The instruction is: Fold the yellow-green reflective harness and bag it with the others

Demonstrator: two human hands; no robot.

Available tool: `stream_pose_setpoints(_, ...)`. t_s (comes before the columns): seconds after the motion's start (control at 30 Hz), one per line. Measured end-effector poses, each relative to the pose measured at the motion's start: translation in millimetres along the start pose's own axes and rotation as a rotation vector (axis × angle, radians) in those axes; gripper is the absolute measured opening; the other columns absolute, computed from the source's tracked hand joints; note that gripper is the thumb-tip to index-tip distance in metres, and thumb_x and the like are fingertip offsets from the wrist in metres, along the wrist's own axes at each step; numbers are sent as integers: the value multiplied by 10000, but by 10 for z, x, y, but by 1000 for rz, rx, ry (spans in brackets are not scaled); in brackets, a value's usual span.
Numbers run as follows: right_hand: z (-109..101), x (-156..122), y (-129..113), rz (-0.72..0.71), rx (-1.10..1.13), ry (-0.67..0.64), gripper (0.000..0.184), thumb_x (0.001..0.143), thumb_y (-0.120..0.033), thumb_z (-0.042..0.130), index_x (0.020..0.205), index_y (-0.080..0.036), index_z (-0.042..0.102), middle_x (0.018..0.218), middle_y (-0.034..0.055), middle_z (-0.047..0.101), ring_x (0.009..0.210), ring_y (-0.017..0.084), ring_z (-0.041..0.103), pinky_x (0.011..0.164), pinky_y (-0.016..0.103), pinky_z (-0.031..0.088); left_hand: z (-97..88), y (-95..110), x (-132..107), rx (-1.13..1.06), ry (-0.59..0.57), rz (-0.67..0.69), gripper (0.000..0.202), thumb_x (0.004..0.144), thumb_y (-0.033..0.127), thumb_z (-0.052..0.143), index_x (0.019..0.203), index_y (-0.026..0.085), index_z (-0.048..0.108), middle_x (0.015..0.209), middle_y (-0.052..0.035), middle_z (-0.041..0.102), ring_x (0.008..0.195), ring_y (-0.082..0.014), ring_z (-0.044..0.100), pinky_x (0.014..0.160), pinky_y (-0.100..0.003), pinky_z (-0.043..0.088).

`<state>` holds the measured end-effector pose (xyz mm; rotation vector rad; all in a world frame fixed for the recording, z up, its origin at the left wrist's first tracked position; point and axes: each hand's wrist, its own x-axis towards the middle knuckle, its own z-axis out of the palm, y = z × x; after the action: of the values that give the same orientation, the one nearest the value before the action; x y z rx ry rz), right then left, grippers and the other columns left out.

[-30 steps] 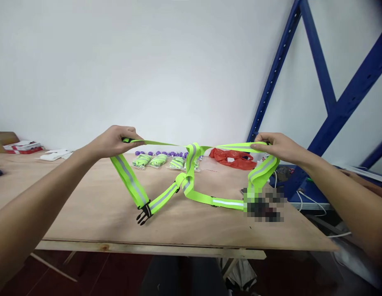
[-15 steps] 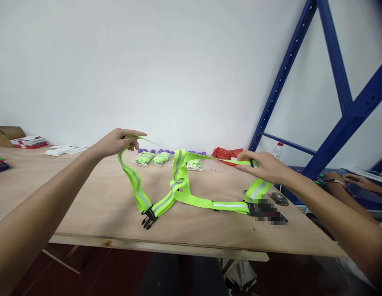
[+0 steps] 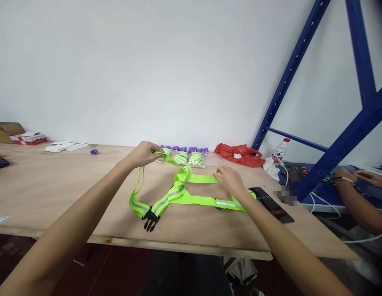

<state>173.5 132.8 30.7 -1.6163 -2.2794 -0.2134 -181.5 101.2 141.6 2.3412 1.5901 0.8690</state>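
Note:
A neon-green reflective strap harness (image 3: 191, 196) with grey stripes lies across the plywood table (image 3: 70, 197). Its black buckle (image 3: 150, 220) rests near the front edge. My left hand (image 3: 144, 153) is closed, pinching one strap end and holding it just above the table. My right hand (image 3: 229, 181) lies fingers down on the strap's right part, pressing it onto the wood. Between the hands the straps cross in a loop (image 3: 183, 176).
Bagged green straps (image 3: 185, 158) and purple caps (image 3: 185, 149) sit at the back, beside a red plastic bag (image 3: 240, 154). A black phone (image 3: 270, 203) lies right of my hand. Another person's hands (image 3: 360, 179) work by the blue rack (image 3: 333, 139). A water bottle (image 3: 280, 151) stands behind.
Both hands have dropped and come closer together, bringing the lifted harness down onto the table. My right hand went from holding the strap up to pressing it flat.

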Motion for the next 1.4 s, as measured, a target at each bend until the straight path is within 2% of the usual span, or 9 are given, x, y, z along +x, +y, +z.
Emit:
stream_pose_setpoints(0.13, 193, -228, -735, -492, 90, -78, 422, 961, -425, 486, 1345, -259, 546, 1070, 113, 710, 905, 254, 662, 734, 312, 440, 40, 171, 53, -55, 94, 24, 283, 799, 424, 628, 854, 205, 799, 862, -48, 777, 740, -215, 664, 647, -271, 464)
stream_pose_setpoints(0.2, 287, -247, -1036, -558, 31, -177, 551, 933, -370, 535, 1461, -258, 422, 982, 115, 731, 807, 265, 682, 676, 316, 442, 55, 274, 60, -81, 108, 45, 261, 804, 401, 632, 854, 205, 796, 876, -42, 778, 785, -219, 676, 690, -273, 478)
stream_pose_setpoints(0.3, 335, -164, -1247, -489, -42, -277, 496, 883, -175, 507, 1379, -180, 510, 922, 142, 736, 760, 277, 691, 654, 325, 441, 34, 391, 31, -101, 139, 63, 251, 804, 396, 642, 869, 204, 790, 928, -45, 777, 871, -234, 681, 753, -285, 491)
stream_pose_setpoints(0.47, 116, -129, -1029, -427, 294, -214, 391, 787, -101, 493, 1125, -198, 664, 1059, 96, 724, 929, 249, 657, 767, 308, 458, -118, 375, -44, -87, 202, 16, 262, 814, 427, 633, 846, 197, 755, 900, -50, 760, 835, -222, 657, 740, -299, 470)
stream_pose_setpoints(0.67, -356, -135, -624, -281, 1036, -131, 210, 808, -212, 503, 829, -201, 712, 880, 45, 735, 841, 235, 651, 769, 335, 485, -151, 210, -45, -52, 207, -100, 251, 829, 416, 572, 814, 186, 671, 704, -19, 655, 660, -175, 569, 606, -277, 398)
stream_pose_setpoints(0.97, -843, 26, -421, -114, 1672, -206, 297, 789, -465, 634, 911, -197, 671, 893, 93, 712, 912, 301, 678, 782, 469, 548, 106, -138, -43, 9, 43, -75, 308, 856, 357, 466, 1057, 212, 647, 801, -37, 722, 790, -230, 652, 676, -293, 446)
stream_pose_setpoints(1.1, -1021, 56, -437, -111, 1756, -295, 393, 842, -535, 573, 999, -183, 644, 1010, 119, 709, 949, 294, 686, 870, 513, 537, 298, -330, -41, 67, -52, -128, 433, 843, 303, 431, 1228, 197, 599, 841, -65, 742, 790, -260, 668, 655, -319, 465)
stream_pose_setpoints(1.27, -1205, 166, -494, -76, 1732, -375, 549, 907, -666, 417, 1068, -177, 608, 1101, 154, 700, 897, 280, 701, 747, 459, 574, 567, -298, -124, 32, -222, -97, 585, 832, 279, 488, 1411, 200, 454, 1068, -115, 726, 946, -290, 680, 747, -361, 526)
stream_pose_setpoints(1.4, -1288, 259, -560, -25, 1688, -374, 671, 890, -763, 314, 1043, -176, 601, 1106, 167, 704, 814, 259, 697, 624, 386, 567, 955, -51, -346, 61, -34, 172, 888, 791, 362, 673, 1538, 237, 209, 1500, -190, 429, 1380, -353, 423, 1048, -494, 442)
